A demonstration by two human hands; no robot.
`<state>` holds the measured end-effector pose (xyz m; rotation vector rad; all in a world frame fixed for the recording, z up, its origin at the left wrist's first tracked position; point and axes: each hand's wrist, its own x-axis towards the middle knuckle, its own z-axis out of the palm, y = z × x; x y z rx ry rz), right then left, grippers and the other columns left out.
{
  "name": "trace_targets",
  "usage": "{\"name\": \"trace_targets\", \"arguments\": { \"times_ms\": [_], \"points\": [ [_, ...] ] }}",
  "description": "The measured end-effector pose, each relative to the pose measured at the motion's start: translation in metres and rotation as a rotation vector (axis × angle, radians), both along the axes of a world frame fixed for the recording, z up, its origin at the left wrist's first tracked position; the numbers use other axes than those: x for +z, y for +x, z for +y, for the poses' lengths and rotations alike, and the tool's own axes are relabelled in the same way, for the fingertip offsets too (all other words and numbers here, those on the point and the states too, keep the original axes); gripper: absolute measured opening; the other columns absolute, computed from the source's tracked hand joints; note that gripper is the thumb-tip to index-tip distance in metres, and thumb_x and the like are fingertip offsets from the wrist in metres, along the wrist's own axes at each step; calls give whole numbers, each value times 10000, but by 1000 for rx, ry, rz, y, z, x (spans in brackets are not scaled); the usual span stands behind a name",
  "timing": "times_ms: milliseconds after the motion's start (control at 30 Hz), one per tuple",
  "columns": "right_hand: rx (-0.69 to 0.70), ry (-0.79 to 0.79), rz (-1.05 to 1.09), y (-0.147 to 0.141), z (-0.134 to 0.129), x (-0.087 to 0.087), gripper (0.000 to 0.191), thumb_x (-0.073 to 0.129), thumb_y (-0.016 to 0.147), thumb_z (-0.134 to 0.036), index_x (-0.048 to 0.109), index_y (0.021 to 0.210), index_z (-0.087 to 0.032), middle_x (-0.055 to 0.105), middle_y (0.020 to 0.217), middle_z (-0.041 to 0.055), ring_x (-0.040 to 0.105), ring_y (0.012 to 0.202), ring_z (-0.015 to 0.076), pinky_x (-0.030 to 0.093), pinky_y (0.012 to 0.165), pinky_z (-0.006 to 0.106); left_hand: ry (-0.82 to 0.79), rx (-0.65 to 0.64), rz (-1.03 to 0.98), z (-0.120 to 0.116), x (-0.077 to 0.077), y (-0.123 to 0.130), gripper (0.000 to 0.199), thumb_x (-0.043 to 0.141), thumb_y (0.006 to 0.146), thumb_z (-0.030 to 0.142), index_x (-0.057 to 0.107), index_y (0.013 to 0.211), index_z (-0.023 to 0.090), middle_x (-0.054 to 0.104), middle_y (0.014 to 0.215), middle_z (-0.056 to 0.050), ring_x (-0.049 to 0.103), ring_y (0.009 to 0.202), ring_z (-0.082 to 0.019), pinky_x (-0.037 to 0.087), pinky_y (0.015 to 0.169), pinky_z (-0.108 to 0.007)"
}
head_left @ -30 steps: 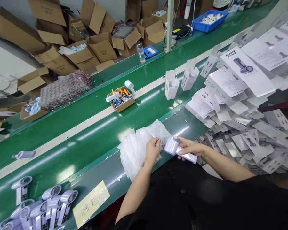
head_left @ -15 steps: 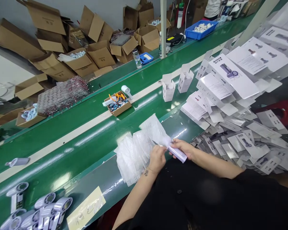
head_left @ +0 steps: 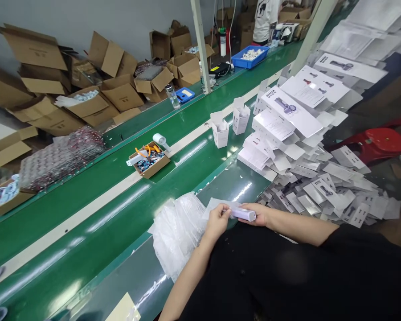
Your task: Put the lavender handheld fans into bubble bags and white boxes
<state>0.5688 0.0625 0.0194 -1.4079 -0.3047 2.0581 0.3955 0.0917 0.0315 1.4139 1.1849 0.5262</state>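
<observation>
A lilac handheld fan (head_left: 245,215) lies in my right hand (head_left: 259,213), its handle end pointing toward my body at the right. A clear plastic bag (head_left: 215,203) covers the fan's other end, so the head is hidden. The fingers of my left hand (head_left: 218,220) are pinched together at the bag's edge, beside the fan. Left of my hands, a pile of clear bubble-wrap bags (head_left: 177,232) rests on the grey table strip (head_left: 128,272).
Printed white boxes (head_left: 290,138) are heaped at the right. Two open white boxes (head_left: 219,133) stand on the green conveyor (head_left: 120,205), near a small carton of parts (head_left: 153,167) and a white fan (head_left: 161,141). Beyond are cardboard boxes (head_left: 120,96) and a red stool (head_left: 376,142).
The fan has turned, bringing its handle end toward me, and the bag over it now lies lower and flatter. My view has swung right, so the fans at lower left have mostly left it.
</observation>
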Motion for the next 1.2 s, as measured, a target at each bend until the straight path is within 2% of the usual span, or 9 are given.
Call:
{"name": "trace_targets", "arguments": {
  "times_ms": [100, 233, 400, 533, 633, 733, 900, 1067, 1200],
  "points": [
    [-2, -35, -244, 4, -1, 16, 167, 610, 788, -281, 476, 786, -182, 548, 722, 5, 574, 612, 126, 562, 541, 312, -171, 126, -190, 2, 5, -1, 167, 630, 679, 304, 600, 744, 153, 538, 554, 33, 471, 523, -102, 361, 546, -224],
    [-66, 234, -218, 19, 13, 62, 220, 687, 708, -318, 541, 783, -172, 558, 1013, 73, 549, 951, 206, 580, 679, 380, -267, 267, -491, 5, 31, -5, 273, 709, 646, 360, 599, 777, 148, 559, 605, 26, 469, 527, -80, 349, 535, -202],
    [-156, 403, -90, 25, 28, 105, 298, 723, 656, -363, 529, 769, -167, 541, 1159, 84, 564, 980, 217, 569, 681, 356, 17, 193, -433, 21, 62, -16, 325, 682, 718, 403, 616, 935, 170, 607, 804, -22, 549, 694, -120, 421, 642, -232],
    [-166, 472, 34, 5, 29, 110, 354, 733, 654, -389, 468, 727, -165, 626, 840, 27, 633, 785, 167, 546, 693, 348, 377, -73, -195, 35, 70, -9, 944, 831, 501, 391, 397, 1329, 259, 426, 1340, -105, 433, 1200, -285, 421, 902, -372],
    [-172, 465, 48, 4, 29, 110, 360, 727, 672, -405, 464, 728, -167, 618, 721, 13, 640, 717, 157, 544, 697, 345, 465, -245, -40, 39, 64, 6, 583, 718, 671, 320, 537, 1222, 266, 567, 1208, -69, 502, 1134, -258, 389, 959, -408],
    [-369, 485, -212, 45, 33, 114, 346, 701, 706, -437, 487, 808, -185, 631, 802, 42, 632, 685, 147, 549, 609, 293, 418, -22, -49, 38, 52, 13, 220, 592, 766, 299, 670, 953, 214, 662, 958, -51, 587, 950, -220, 450, 863, -353],
    [-1117, 495, -846, 166, 57, 125, 461, 777, 614, -392, 465, 902, -211, 556, 712, -30, 475, 474, 64, 408, 370, 168, -108, 344, -263, 36, 44, 3, 357, 676, 683, 449, 612, 880, 159, 562, 664, 9, 508, 530, -115, 364, 394, -191],
    [-1076, 591, -752, 204, 98, 147, 321, 722, 661, -358, 504, 820, -182, 538, 697, -32, 506, 469, 50, 346, 345, 129, -277, 451, -491, 36, 49, -13, 472, 799, 561, 375, 580, 917, 154, 594, 778, 0, 537, 576, -99, 381, 401, -170],
    [-723, 911, -916, 176, 113, 176, 298, 603, 763, -414, 504, 970, -223, 565, 930, 7, 626, 659, 114, 496, 485, 211, -221, 567, -592, 44, 53, -39, 437, 819, 549, 319, 576, 874, 156, 593, 772, 12, 529, 558, -85, 378, 388, -168]
  ]
}}
